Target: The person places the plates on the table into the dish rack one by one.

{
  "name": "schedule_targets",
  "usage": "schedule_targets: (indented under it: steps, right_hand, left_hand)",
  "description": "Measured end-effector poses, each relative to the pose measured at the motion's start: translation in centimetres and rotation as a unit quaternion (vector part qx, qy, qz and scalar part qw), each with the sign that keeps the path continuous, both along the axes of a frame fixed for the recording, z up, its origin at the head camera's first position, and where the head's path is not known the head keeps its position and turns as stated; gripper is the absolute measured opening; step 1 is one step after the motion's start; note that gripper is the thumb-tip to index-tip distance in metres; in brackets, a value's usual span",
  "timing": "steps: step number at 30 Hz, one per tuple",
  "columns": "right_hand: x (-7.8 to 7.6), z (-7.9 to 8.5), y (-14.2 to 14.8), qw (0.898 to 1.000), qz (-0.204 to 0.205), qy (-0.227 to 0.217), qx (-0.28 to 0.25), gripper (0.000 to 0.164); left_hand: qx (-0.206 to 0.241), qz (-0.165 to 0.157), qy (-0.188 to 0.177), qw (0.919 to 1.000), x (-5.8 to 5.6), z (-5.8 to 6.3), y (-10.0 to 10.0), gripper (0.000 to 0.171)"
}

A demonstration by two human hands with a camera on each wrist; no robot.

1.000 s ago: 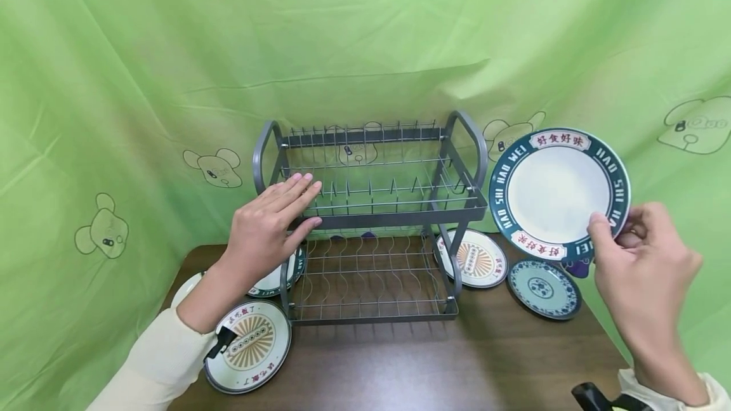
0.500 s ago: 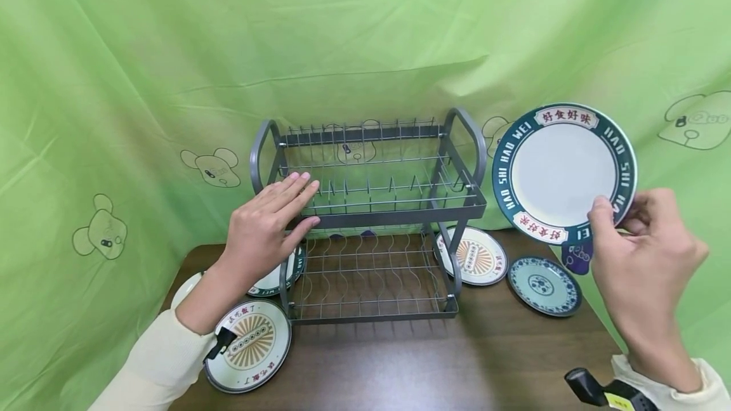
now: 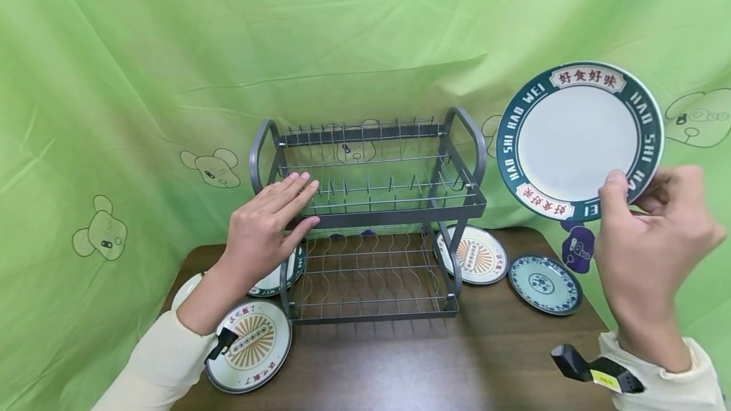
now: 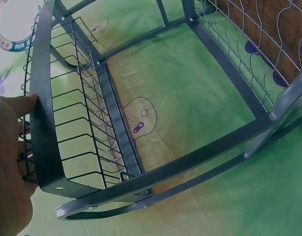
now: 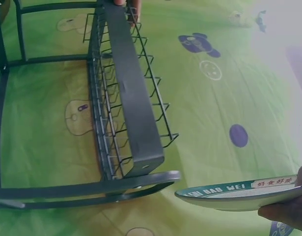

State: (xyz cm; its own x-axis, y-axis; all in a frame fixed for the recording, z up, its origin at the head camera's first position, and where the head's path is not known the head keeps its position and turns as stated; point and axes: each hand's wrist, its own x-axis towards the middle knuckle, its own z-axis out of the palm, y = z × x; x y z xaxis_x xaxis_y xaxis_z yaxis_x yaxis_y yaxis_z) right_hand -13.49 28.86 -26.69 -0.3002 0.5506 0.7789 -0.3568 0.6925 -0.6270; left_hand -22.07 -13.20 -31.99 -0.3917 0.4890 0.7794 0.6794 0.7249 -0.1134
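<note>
A grey two-tier dish rack [image 3: 394, 214] stands mid-table. My left hand [image 3: 265, 227] rests on the front left of its upper tier, fingers straight over the wires and thumb against the front rail; the left wrist view shows the thumb tip on that rail [image 4: 45, 118]. Up to the right of the rack, my right hand [image 3: 657, 240] pinches a white plate [image 3: 577, 141] with a green lettered rim, thumb on its face. The plate is raised and tilted toward me. In the right wrist view the plate [image 5: 239, 195] appears nearly edge-on beside the rack's end.
Right of the rack lie a sunburst-patterned plate [image 3: 480, 259] and a blue floral plate [image 3: 545, 284]. On the left are another sunburst plate [image 3: 251, 347], a green-rimmed plate [image 3: 268, 284] and part of a white dish [image 3: 185, 290]. A green curtain [image 3: 365, 37] hangs close behind.
My right hand has lifted the green-rimmed plate higher and slightly to the right, closer to the head camera. The left hand has stayed on the rack.
</note>
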Motion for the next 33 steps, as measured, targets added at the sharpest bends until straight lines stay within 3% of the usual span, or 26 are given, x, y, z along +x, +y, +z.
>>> schedule_targets:
  steps: [11,22,33]
  right_hand:
    - [-1.3,1.9,-1.8,0.996,0.024,0.079,-0.021,0.018]
    - [-2.7,4.1,-4.0,0.994,0.021,0.105,-0.03,0.021]
    - [-4.7,5.2,-6.7,0.995,0.032,0.091,0.015,0.016]
  left_hand:
    - [-0.002,0.004,0.0,1.0,0.0,-0.1,0.0,0.06]
    - [0.001,-0.003,0.003,1.0,0.0,0.0,0.0,0.059]
    - [0.001,-0.004,0.003,1.0,0.0,0.0,0.0,0.059]
